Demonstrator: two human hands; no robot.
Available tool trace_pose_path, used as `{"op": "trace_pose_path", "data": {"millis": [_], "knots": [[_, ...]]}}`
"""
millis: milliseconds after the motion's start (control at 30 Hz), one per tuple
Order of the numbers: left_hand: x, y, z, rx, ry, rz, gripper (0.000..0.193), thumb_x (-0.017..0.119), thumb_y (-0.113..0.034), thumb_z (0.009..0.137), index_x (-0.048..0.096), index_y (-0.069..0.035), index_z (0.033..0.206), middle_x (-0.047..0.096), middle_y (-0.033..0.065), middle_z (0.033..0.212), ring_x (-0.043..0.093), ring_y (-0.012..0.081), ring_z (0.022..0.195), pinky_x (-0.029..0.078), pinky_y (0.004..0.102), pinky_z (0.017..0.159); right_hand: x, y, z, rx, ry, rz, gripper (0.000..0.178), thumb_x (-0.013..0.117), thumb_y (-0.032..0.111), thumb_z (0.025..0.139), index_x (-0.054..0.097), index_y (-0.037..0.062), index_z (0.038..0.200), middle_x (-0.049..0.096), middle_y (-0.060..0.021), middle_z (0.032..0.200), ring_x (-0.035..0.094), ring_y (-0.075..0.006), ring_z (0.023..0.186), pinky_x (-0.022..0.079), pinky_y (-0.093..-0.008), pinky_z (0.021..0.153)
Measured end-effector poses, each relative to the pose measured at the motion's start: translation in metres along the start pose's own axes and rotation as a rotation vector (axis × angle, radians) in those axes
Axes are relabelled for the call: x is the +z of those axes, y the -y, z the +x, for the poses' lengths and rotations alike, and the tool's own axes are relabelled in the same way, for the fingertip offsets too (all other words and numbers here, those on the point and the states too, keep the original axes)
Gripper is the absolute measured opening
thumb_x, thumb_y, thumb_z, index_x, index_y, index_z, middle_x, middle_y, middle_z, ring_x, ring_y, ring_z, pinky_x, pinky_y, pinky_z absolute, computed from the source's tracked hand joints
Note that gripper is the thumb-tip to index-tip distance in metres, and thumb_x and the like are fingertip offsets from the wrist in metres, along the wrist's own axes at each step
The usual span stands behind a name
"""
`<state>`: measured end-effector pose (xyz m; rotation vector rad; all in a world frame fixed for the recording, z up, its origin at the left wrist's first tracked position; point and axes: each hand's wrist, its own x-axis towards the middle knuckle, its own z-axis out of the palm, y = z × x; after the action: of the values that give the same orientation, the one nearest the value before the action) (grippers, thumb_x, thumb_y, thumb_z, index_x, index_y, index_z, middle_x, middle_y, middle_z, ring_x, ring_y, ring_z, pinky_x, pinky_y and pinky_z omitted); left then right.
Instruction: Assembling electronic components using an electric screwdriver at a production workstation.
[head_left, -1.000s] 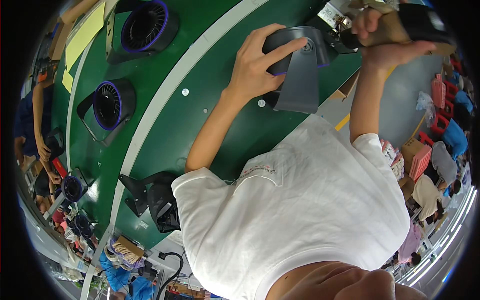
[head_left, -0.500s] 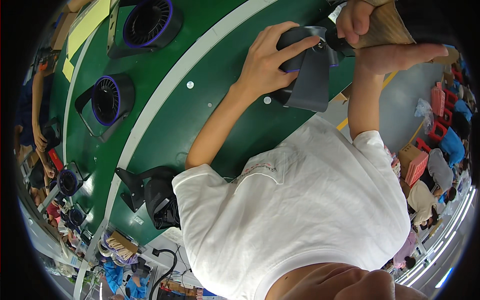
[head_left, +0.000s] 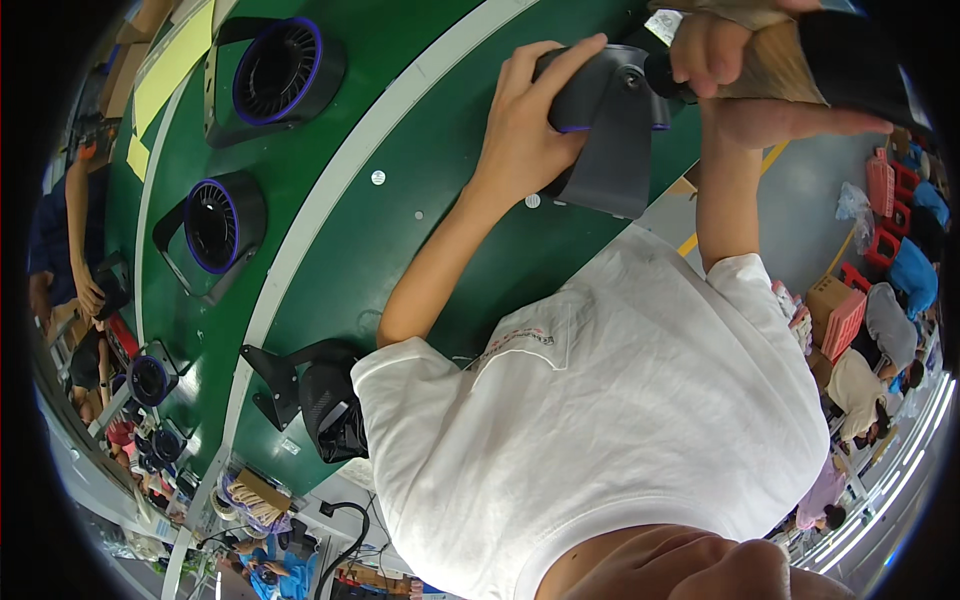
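My left hand [head_left: 525,130] grips a dark grey fan [head_left: 610,150] with a purple ring, holding it tilted on the green belt [head_left: 400,250] near its right edge. My right hand [head_left: 715,50] is closed on a black and tan power tool [head_left: 800,60]. The tool's black tip [head_left: 660,72] touches the fan's back by a small round hub. My white shirt hides the belt edge below the fan.
Two more grey fans with purple rings [head_left: 280,70] [head_left: 215,225] lie further along the belt, and a black one [head_left: 330,400] sits at its near edge. A co-worker [head_left: 60,230] stands at the far left. Red crates [head_left: 880,190] and seated people [head_left: 880,350] are on the right.
My left hand has wrapped further over the fan, which has slid slightly right. My right hand has brought the tool's tip closer against the fan.
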<state>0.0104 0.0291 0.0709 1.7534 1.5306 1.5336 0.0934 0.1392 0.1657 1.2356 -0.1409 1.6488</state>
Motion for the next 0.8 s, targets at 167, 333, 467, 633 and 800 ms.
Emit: {"op": "trace_pose_path", "data": {"millis": [167,333,467,633,800], "knots": [[0.004,0.032,-0.014,-0.597,-0.046,-0.9,0.057,0.07,-0.025,0.091,0.049,-0.007,0.141,0.056,0.0122,0.133,0.058,0.0304,0.114,0.051,0.0426,0.096,0.057,0.053,0.034,0.231,-0.287,-0.8,0.097,0.024,0.086,0.085,0.04,0.0015,0.129,0.042,-0.0052,0.05,0.042,-0.0166,0.036,0.038,-0.0267,0.036],[0.01,0.038,-0.041,-1.017,0.233,-1.43,0.063,0.051,-0.045,0.1,0.043,0.0,0.142,0.054,0.0203,0.134,0.06,0.0368,0.111,0.053,0.0515,0.095,0.039,0.109,0.021,-0.033,-0.705,-0.257,0.097,0.027,0.087,0.083,0.039,0.0043,0.133,0.045,-0.0063,0.054,0.045,-0.0185,0.041,0.039,-0.0301,0.039],[0.026,0.069,-0.051,-1.271,0.401,-1.993,0.071,0.033,-0.055,0.102,0.042,0.003,0.141,0.052,0.0312,0.131,0.061,0.0431,0.105,0.054,0.0577,0.092,0.001,0.16,-0.007,0.126,-0.192,-1.933,0.098,0.03,0.088,0.082,0.039,0.0051,0.132,0.046,-0.0066,0.054,0.046,-0.0197,0.041,0.039,-0.0307,0.04],[0.029,0.074,-0.054,-0.969,0.598,-1.955,0.067,0.028,-0.056,0.103,0.046,-0.003,0.139,0.06,0.0201,0.125,0.065,0.0366,0.102,0.054,0.0558,0.092,-0.008,0.154,-0.018,0.084,-0.388,-1.481,0.111,0.021,0.094,0.075,0.038,0.0046,0.138,0.046,-0.0078,0.061,0.045,-0.0179,0.047,0.042,-0.0325,0.047],[0.029,0.071,-0.052,-0.983,0.577,-1.905,0.068,0.027,-0.058,0.102,0.048,-0.004,0.137,0.063,0.0191,0.12,0.065,0.0343,0.097,0.053,0.0547,0.093,0.006,0.105,-0.004,0.128,-0.566,-0.473,0.09,0.026,0.083,0.088,0.04,0.0048,0.131,0.046,-0.0062,0.054,0.044,-0.0183,0.04,0.038,-0.0292,0.04]]}}
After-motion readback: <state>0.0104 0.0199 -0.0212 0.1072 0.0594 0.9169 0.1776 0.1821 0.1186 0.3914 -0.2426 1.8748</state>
